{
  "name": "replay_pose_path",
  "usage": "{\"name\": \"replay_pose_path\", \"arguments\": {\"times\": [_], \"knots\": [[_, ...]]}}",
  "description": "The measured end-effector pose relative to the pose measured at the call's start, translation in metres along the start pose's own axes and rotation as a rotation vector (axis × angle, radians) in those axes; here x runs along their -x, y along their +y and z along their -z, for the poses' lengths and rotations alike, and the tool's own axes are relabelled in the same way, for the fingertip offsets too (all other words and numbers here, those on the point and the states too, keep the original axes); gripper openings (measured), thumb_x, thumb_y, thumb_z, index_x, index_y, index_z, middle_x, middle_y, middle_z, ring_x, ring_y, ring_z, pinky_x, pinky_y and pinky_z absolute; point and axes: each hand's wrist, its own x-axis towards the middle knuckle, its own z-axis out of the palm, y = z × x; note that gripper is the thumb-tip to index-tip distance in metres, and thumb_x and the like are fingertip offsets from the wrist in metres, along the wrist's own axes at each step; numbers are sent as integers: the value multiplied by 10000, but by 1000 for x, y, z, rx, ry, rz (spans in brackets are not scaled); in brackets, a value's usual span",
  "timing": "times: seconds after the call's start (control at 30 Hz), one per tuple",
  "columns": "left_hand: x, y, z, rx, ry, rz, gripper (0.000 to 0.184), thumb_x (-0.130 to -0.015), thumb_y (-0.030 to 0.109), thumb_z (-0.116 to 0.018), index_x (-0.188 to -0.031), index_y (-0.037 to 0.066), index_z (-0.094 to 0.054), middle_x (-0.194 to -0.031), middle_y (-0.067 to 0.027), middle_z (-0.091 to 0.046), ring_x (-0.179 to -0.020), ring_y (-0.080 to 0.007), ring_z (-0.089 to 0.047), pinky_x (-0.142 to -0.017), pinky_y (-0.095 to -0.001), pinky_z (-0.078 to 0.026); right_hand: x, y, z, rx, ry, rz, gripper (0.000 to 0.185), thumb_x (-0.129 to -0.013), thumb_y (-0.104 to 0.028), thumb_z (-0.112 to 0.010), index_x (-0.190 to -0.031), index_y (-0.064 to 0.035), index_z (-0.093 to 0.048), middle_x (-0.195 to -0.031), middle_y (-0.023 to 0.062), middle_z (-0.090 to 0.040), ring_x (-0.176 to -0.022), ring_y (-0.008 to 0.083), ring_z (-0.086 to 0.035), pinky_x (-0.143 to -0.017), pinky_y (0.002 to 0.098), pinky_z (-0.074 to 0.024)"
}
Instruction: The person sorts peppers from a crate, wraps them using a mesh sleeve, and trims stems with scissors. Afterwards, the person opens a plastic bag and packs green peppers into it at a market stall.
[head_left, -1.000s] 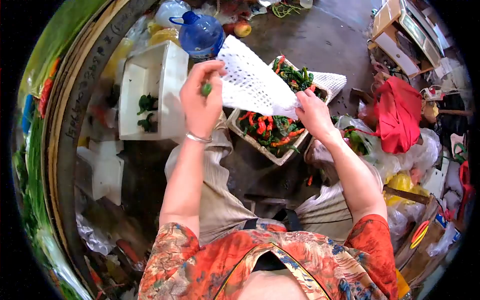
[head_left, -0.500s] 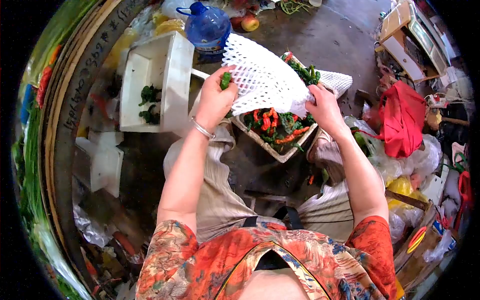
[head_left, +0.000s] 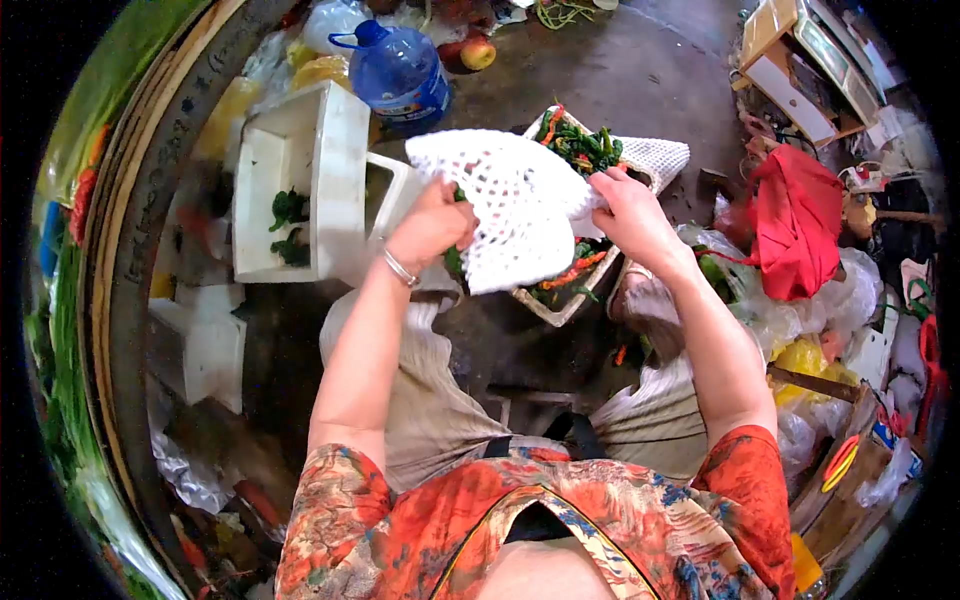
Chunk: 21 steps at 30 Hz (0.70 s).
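Note:
A white mesh cloth [head_left: 515, 210] is spread between my hands, over part of a crate [head_left: 556, 316] of red and green peppers [head_left: 585, 145]. My left hand [head_left: 432, 222], a bracelet on its wrist, is closed at the cloth's left side, with a green pepper [head_left: 458, 193] in its fingers. My right hand [head_left: 636, 217] pinches the cloth's right edge above the crate. More white mesh [head_left: 655, 162] lies at the crate's right side. The cloth hides much of the crate's left part.
A white foam box [head_left: 340, 185] with green peppers inside stands at the left, near a blue water bottle [head_left: 400, 78]. An apple [head_left: 478, 53] lies behind. At the right are a red bag [head_left: 797, 222], plastic bags [head_left: 790, 320] and a wooden cabinet [head_left: 795, 95].
The cloth's left side has come down toward me and bunched, covering more of the crate's left part. My left hand has lowered with it and turned; my right hand has shifted slightly left.

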Motion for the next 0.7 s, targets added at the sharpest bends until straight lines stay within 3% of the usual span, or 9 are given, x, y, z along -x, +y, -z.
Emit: {"name": "replay_pose_path", "arguments": {"times": [0.03, 0.17, 0.2, 0.23, 0.27, 0.33, 0.43, 0.5, 0.7], "knots": [[-2, -11, 5, -2, -6, -1, 309, -785, 7, -528, -1093, 29, -525, -698, -50, -574, -644, -146, -549, -568, -289, -447, 1, 0, 1, 2, -22, -12, 272, -711, -35, -593, -970, 23, -532, -948, 204, -556, -927, 399, -555, -789, 448, -456], [-30, -107, 23, -979, 167, -569, 365, -804, 208, -569, -1131, 45, -572, -994, -191, -609, -919, -336, -573, -780, -451, -466, 4, 6, 4, -50, 37, 16, 246, -696, -35, -597, -931, 33, -572, -919, 199, -581, -903, 383, -577, -784, 433, -463], [-28, -94, 17, -854, 141, -622, 459, -844, 308, -529, -1228, 58, -548, -1169, -163, -582, -1098, -317, -527, -932, -435, -426, 4, 5, 6, -73, 46, 36, 240, -689, -42, -596, -916, 36, -587, -893, 201, -591, -886, 379, -582, -775, 434, -463], [-31, -96, 8, -859, 137, -624, 459, -844, 308, -529, -1228, 58, -548, -1169, -163, -582, -1098, -317, -527, -932, -435, -426, 4, 4, 8, -74, 52, 34, 240, -689, -42, -596, -916, 36, -587, -893, 201, -591, -886, 379, -582, -775, 434, -463], [-34, -101, -2, -344, -31, -667, 510, -874, 339, -512, -1314, 83, -478, -1303, -117, -497, -1199, -281, -458, -1021, -425, -344, 4, 3, 9, -68, 6, 44, 249, -684, -48, -600, -919, 35, -586, -885, 200, -591, -885, 378, -581, -773, 434, -463], [-29, -91, -13, -71, -90, -556, 510, -873, 336, -515, -1313, 82, -478, -1299, -117, -499, -1196, -279, -460, -1020, -422, -346, 5, 5, 3, -30, -34, 88, 261, -676, -54, -603, -921, 34, -580, -849, 195, -589, -881, 375, -579, -762, 428, -462], [-26, -81, -24, 6, -74, -515, 510, -871, 333, -519, -1312, 79, -478, -1295, -117, -503, -1192, -277, -463, -1018, -418, -350, 4, -1, 4, -60, -125, 92, 269, -672, -59, -608, -920, 37, -573, -837, 198, -591, -871, 382, -576, -754, 430, -461], [-25, -76, -26, 30, -74, -506, 511, -870, 330, -522, -1311, 77, -479, -1291, -117, -505, -1190, -275, -466, -1016, -415, -352, 6, 1, 3, -79, -54, 129, 273, -672, -60, -612, -920, 46, -571, -815, 193, -594, -828, 364, -585, -725, 411, -467], [-14, -68, -31, 41, -101, -484, 512, -867, 323, -531, -1309, 72, -479, -1282, -117, -512, -1182, -269, -472, -1012, -407, -359, 7, -13, 20, -431, -106, -91, 258, -730, -55, -605, -961, 57, -585, -763, 100, -603, -713, 141, -565, -668, 300, -464]]}}
